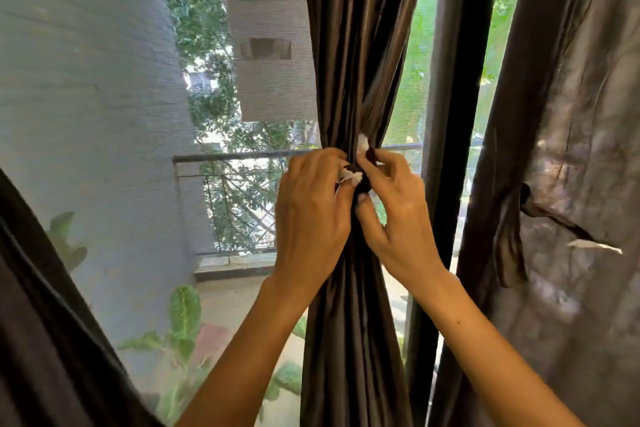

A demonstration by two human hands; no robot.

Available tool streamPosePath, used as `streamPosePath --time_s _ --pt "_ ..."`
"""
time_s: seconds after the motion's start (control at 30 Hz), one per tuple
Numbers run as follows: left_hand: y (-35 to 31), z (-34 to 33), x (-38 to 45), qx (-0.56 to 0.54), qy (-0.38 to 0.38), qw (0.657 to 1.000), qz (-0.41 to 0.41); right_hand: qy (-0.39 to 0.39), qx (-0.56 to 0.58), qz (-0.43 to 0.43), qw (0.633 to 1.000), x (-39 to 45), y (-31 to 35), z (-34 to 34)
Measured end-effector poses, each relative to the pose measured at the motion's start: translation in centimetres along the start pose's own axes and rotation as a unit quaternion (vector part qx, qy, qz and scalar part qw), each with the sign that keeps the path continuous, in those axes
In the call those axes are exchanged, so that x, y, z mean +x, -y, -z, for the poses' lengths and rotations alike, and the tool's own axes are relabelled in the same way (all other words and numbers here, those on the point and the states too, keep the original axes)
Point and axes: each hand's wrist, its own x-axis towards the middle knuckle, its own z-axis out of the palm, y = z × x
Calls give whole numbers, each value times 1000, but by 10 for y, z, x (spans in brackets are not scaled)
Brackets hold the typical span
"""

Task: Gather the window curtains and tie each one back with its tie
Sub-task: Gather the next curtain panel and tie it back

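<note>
Gathered curtain (349, 45) cinched at mid-height. Left hand (311, 215) and right hand (398, 215) both pinch its tie (360, 180).

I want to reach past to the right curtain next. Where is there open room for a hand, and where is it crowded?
Open: the screen left of the gathered curtain, and the narrow strip between it and the dark frame. Crowded: the tie, where the left hand and right hand pinch it.
</note>
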Motion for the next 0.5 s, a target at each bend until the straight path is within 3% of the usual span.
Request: streamPosePath --time_s 0.33,0.5 --pt "14 2 -3 25 -26 998 -47 34 -108 55 992 0 -4 16" --pt "15 3 -2 13 -43 998 -44 62 -14 8 998 3 -3 28"
